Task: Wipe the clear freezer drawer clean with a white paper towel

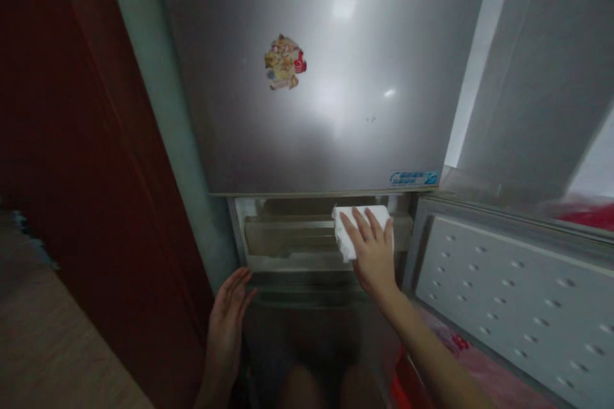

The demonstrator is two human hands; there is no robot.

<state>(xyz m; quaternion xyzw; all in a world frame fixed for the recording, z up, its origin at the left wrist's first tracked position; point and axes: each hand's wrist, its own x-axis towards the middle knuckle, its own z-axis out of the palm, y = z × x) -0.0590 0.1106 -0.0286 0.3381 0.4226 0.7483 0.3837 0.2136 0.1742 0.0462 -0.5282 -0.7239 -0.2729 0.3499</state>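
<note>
A folded white cloth with a frayed edge is under the spread fingers of my right hand, which holds it at the right part of an open refrigerator compartment. Behind the cloth is a pale drawer front inside that compartment. My left hand is at the compartment's lower left corner, fingers stretched out and holding nothing. Whether its fingertips touch the frame, I cannot tell. To the right, the compartment's door is swung open, its dimpled inner panel showing.
Above the compartment is a closed silver refrigerator door with a cartoon magnet or sticker. A dark red wooden panel rises on the left. Under the open door are a red container and pink plastic.
</note>
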